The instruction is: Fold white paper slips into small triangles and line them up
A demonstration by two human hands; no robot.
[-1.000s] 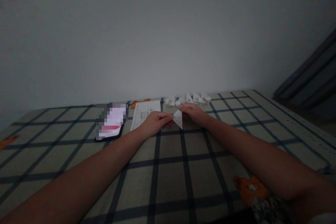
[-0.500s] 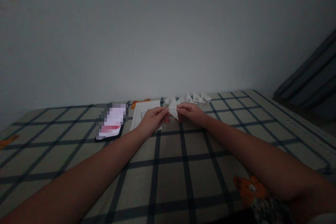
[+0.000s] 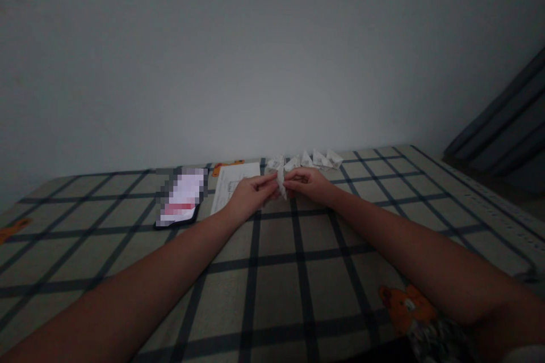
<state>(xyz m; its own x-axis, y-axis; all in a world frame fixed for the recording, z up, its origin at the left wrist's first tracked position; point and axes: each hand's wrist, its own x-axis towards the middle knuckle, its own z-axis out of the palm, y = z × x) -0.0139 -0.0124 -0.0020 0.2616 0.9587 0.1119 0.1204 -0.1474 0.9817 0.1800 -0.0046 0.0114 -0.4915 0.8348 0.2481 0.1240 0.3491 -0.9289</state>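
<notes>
Nearest me, one orange bear print (image 3: 404,306) sits on the checked cloth (image 3: 272,272), beside my right forearm. Farther out, my left hand (image 3: 249,195) and right hand (image 3: 309,184) meet just above the cloth. The fingertips of both pinch one small folded paper (image 3: 281,182), held edge-on between them.

The grip is only at the tips and the light is dim. If one hand pulls harder, I judge the paper could tear or crease crooked. If it slips, it could drop among the pieces behind.

Left of my hands lie one flat sheet (image 3: 234,184) and one phone (image 3: 181,198). Beyond them, near the wall (image 3: 272,57), is a row of folded pieces (image 3: 313,159). I count five, though the leftmost is partly hidden.
</notes>
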